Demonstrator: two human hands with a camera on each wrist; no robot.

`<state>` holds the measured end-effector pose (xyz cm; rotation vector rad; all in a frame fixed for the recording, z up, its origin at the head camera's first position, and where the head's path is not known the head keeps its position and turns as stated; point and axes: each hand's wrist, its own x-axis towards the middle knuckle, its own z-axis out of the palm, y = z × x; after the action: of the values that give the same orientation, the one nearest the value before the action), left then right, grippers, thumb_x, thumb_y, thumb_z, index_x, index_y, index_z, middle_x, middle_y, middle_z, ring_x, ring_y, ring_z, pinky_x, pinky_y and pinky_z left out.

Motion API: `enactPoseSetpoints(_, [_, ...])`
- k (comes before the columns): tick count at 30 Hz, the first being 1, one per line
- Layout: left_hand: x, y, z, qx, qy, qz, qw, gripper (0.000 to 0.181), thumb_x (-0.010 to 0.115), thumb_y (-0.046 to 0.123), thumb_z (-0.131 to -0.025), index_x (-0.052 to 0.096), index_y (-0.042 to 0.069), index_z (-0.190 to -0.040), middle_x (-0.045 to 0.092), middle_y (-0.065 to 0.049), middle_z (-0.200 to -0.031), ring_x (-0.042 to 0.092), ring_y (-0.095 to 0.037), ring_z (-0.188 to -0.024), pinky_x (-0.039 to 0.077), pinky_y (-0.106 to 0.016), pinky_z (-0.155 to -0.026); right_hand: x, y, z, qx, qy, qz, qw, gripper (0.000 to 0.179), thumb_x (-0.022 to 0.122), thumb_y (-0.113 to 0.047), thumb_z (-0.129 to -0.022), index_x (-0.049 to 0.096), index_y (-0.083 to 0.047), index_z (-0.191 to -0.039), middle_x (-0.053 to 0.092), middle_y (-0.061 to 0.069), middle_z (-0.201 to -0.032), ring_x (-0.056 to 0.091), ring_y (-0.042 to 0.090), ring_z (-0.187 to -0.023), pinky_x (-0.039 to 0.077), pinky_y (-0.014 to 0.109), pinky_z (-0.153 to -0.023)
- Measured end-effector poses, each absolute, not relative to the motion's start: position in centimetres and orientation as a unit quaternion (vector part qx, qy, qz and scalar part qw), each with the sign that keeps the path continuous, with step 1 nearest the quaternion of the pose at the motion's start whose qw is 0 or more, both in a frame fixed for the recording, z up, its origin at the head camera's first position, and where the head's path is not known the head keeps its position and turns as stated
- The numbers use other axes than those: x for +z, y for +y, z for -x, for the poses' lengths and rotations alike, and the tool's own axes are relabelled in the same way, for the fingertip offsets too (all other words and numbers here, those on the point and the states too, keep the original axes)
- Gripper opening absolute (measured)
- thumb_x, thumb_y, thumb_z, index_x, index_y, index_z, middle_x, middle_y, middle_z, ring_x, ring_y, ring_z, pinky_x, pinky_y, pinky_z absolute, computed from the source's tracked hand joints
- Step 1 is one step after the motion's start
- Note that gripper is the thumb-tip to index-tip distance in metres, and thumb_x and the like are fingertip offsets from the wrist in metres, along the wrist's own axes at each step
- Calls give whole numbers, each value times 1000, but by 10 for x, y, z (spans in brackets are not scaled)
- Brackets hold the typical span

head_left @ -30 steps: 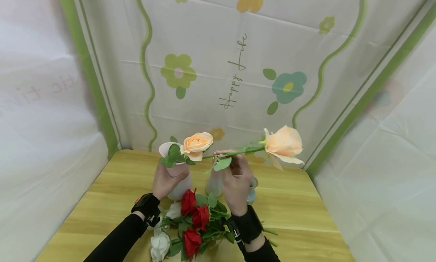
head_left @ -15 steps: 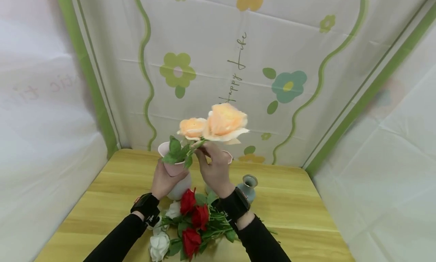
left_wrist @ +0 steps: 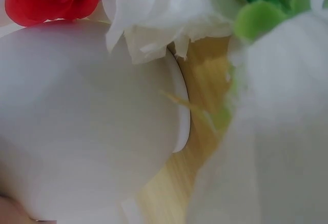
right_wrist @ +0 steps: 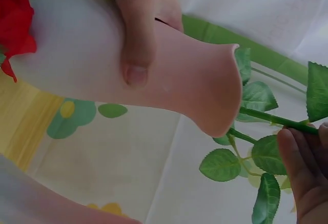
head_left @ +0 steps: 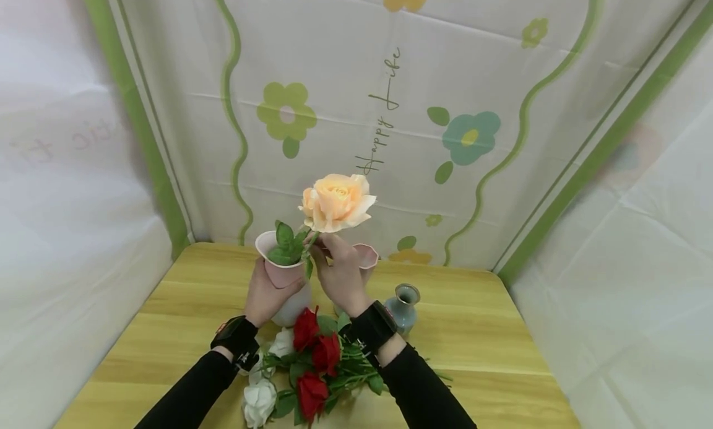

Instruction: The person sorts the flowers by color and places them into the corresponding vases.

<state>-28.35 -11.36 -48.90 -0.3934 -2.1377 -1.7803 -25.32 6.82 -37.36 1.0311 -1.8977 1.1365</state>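
Note:
My left hand [head_left: 268,297] grips the neck of a pink and white vase [head_left: 281,273], thumb across its front in the right wrist view. My right hand [head_left: 341,275] pinches the green stem [right_wrist: 274,119] of a large peach rose [head_left: 341,201] just outside the flared mouth. That stem's lower end runs inside the vase. A second peach rose [head_left: 306,202], mostly hidden behind the first, has its stem in the same vase, and green leaves [head_left: 285,246] stand at the rim. The left wrist view is filled by the vase's pale round body [left_wrist: 87,116].
Red roses [head_left: 312,393] and white roses [head_left: 260,401] lie in a heap on the wooden table [head_left: 484,348] between my forearms. Another pink-rimmed vase [head_left: 366,256] stands behind my right hand, and a small blue-grey vase [head_left: 403,308] to its right. Printed white curtains [head_left: 345,119] surround the table.
My right hand has moved left with the large peach rose, turning it from lying sideways to upright, and brought its stem into the vase. My left hand stays on the neck.

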Motion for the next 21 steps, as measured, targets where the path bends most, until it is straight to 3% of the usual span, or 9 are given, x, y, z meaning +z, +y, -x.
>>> enactPoseSetpoints(10, [-506, -117, 293, -620, -755, 130, 167, 96, 86, 15, -78, 24, 3, -150, 39, -22, -138, 47, -38, -121, 40, -55, -96, -368, 64, 255, 442, -698, -396, 401, 20, 59, 9, -95, 61, 2, -113, 65, 16, -108, 65, 24, -102, 52, 29, -91])
enactPoseSetpoints(15, [-508, -118, 294, -616, -762, 123, 159, 97, 87, 23, -78, 24, 10, -151, 40, -14, -140, 47, -28, -122, 41, -49, -97, -367, 62, 256, 460, -691, -399, 390, 22, 59, 11, -93, 62, 2, -114, 65, 17, -110, 65, 25, -102, 52, 30, -92])
enactPoseSetpoints(21, [-506, -117, 294, -625, -753, 129, 161, 98, 88, 26, -77, 24, 10, -150, 40, -13, -139, 47, -28, -122, 41, -49, -97, -370, 58, 260, 447, -723, -390, 355, 16, 59, 4, -96, 63, 0, -112, 65, 13, -108, 64, 20, -103, 50, 26, -91])
